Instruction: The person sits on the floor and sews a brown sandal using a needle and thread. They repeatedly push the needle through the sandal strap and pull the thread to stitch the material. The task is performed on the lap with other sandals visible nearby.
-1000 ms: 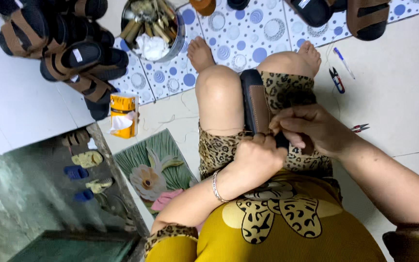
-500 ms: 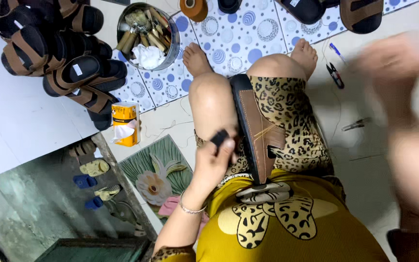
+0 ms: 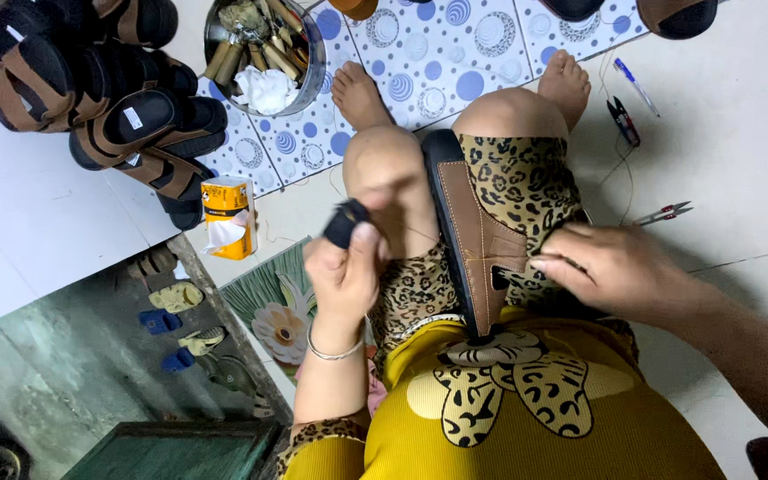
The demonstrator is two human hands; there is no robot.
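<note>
Now: right hand [image 3: 610, 267] back on sandal [image 3: 477, 240]; left hand [image 3: 348, 271] lifts black piece [image 3: 346, 222]

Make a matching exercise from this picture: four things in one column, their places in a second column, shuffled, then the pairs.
Things:
1. brown sandal
2. small black object
3. metal bowl
4. yellow carton

Places:
A. on the dotted mat, full of tools
B. pinched in the left hand
C. on the floor beside the heap of sandals
D. on the lap, steadied by the right hand

Pairs: 1-D, 2-B, 3-A, 4-C
</note>
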